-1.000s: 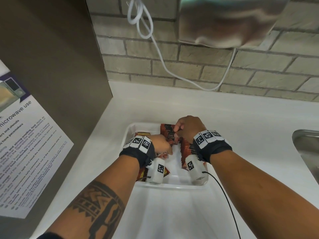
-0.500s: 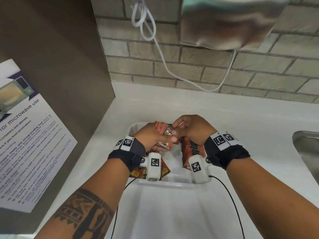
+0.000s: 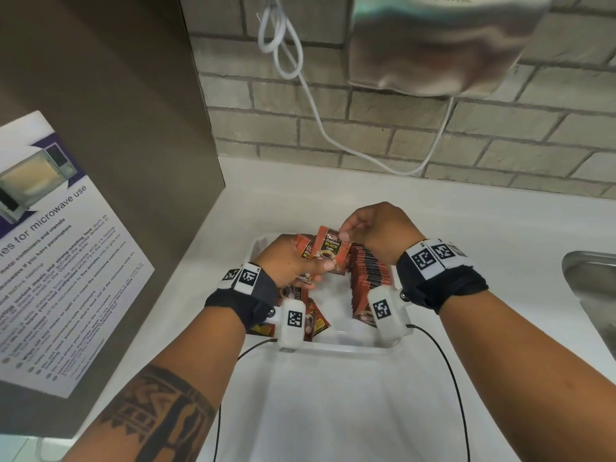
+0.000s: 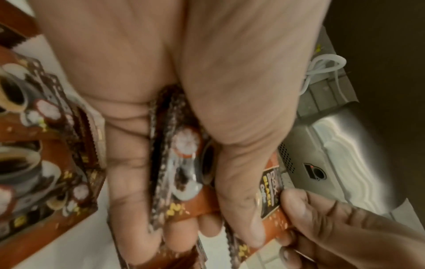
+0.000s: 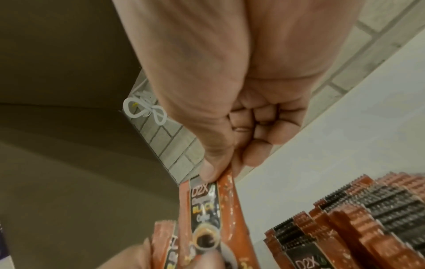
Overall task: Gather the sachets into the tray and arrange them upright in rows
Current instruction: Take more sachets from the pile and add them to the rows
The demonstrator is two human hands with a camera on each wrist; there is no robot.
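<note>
Right hand [image 3: 373, 228] pinching top sachet [image 3: 331, 251] above tray [image 3: 333, 345]; left hand [image 3: 286, 261] fingers clamped round small bundle (slippery foil). Risk: bundle fans, topples upright row [image 3: 368, 275] beside it.

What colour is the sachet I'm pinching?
Orange-red sachet with a black label panel; the head view shows it best.

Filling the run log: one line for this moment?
left hand: grips sachets | right hand: pinches sachet top | row: upright in tray
</note>
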